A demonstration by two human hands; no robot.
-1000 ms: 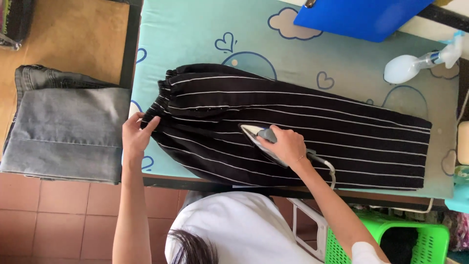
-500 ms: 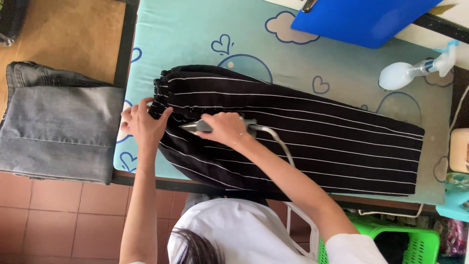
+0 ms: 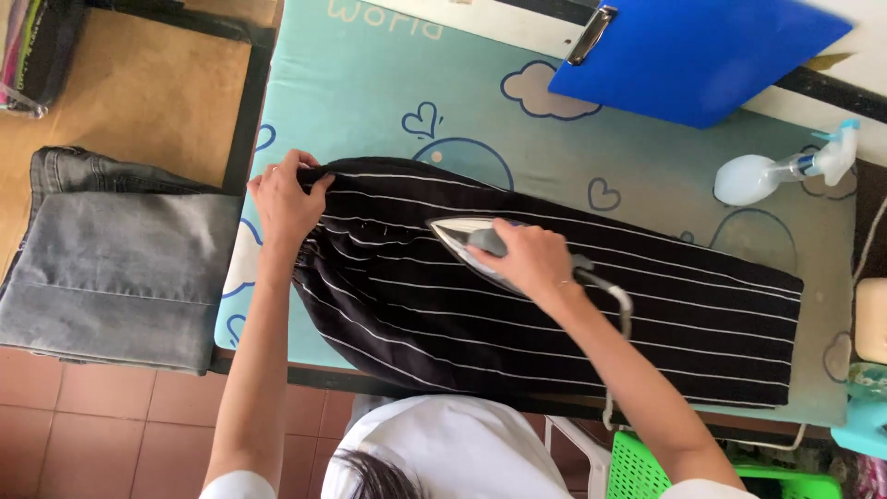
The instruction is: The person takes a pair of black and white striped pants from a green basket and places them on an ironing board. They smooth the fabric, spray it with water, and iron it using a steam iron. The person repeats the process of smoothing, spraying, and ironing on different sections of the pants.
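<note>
- Striped black trousers (image 3: 554,323): long axis left-right; waistband leftward
- Iron (image 3: 467,242): tip points left; right hand (image 3: 527,263) closed around handle
- Left hand (image 3: 286,203): fingers pinching waistband

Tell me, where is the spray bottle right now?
The spray bottle lies on its side at the right end of the ironing pad, beyond the striped trousers and just below the blue clipboard.

On a pale blue ironing board (image 3: 388,83), the left hand (image 3: 285,205) pinches the waistband of black striped trousers (image 3: 554,323) (laid flat); the right hand (image 3: 527,261) grips an iron (image 3: 462,236) resting on them.
</note>
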